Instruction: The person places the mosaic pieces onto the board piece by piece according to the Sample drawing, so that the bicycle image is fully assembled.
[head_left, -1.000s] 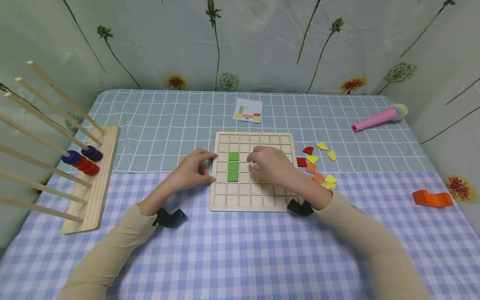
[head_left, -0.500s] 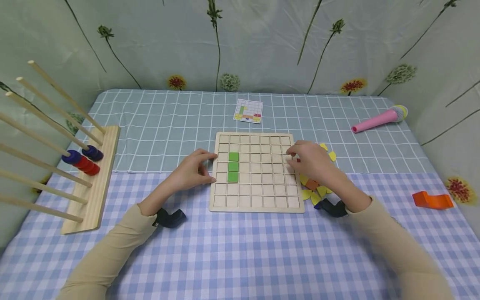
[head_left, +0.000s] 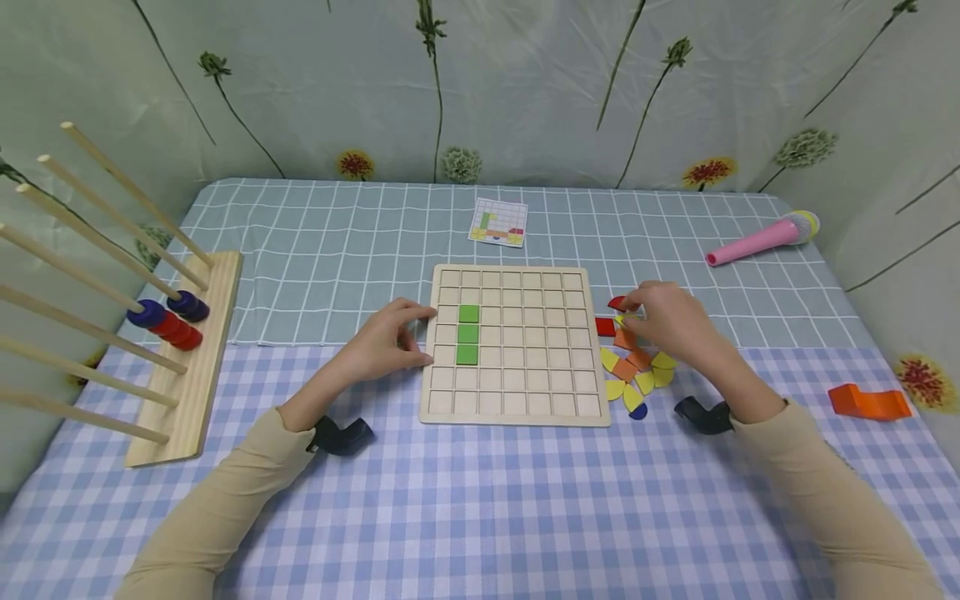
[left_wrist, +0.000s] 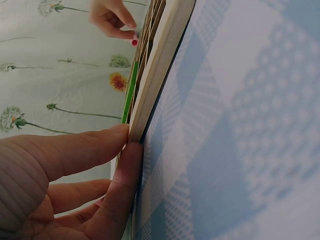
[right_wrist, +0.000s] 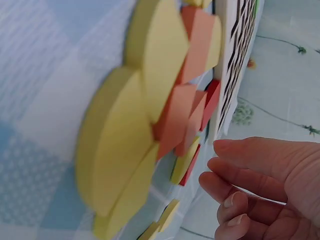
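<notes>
A square wooden grid board [head_left: 540,375] lies on the table, with three green square tiles [head_left: 468,334] in one column. My left hand [head_left: 384,340] touches the board's left edge, thumb and index fingertip apart along it; the left wrist view shows these fingertips [left_wrist: 120,134] right at the wooden rim. My right hand [head_left: 667,321] is over the loose pieces right of the board, fingers loosely bent and nothing visible between them. Beneath and around it lie yellow leaf-shaped pieces [right_wrist: 112,140], orange squares [right_wrist: 177,112], a red square [head_left: 605,327] and a red quarter-round piece [head_left: 617,302], partly covered.
A blue half-round piece [head_left: 638,412] lies nearest the front. Behind the board is a printed pattern card [head_left: 498,222]. A wooden peg rack [head_left: 202,367] with red and blue rings stands left. A pink toy microphone [head_left: 757,240] and an orange block [head_left: 870,402] lie right.
My right hand has moved right, from above the middle of the board to above the loose pieces, uncovering the grid. The left hand has stayed at the board's edge.
</notes>
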